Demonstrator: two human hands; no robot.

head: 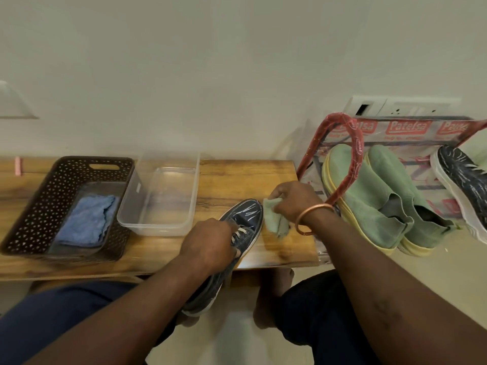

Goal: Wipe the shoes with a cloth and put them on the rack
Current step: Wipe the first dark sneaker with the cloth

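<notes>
A dark blue lace-up sneaker (246,216) with white streaks lies over the front edge of the wooden table (232,177), toe pointing away. My left hand (210,243) grips it at the laces. My right hand (292,201), with a copper bangle at the wrist, holds a pale green cloth (274,217) right beside the sneaker's toe. On the rack (311,177) at the right, wrapped in printed plastic with red trim, sit two green slip-on shoes (374,198) and the matching dark blue sneaker (463,185).
A brown perforated basket (39,204) at the left of the table holds a folded blue cloth (87,219). An empty clear plastic tub (163,196) stands next to it. My knees and bare feet are below the table edge. A wall socket plate (395,108) is behind the rack.
</notes>
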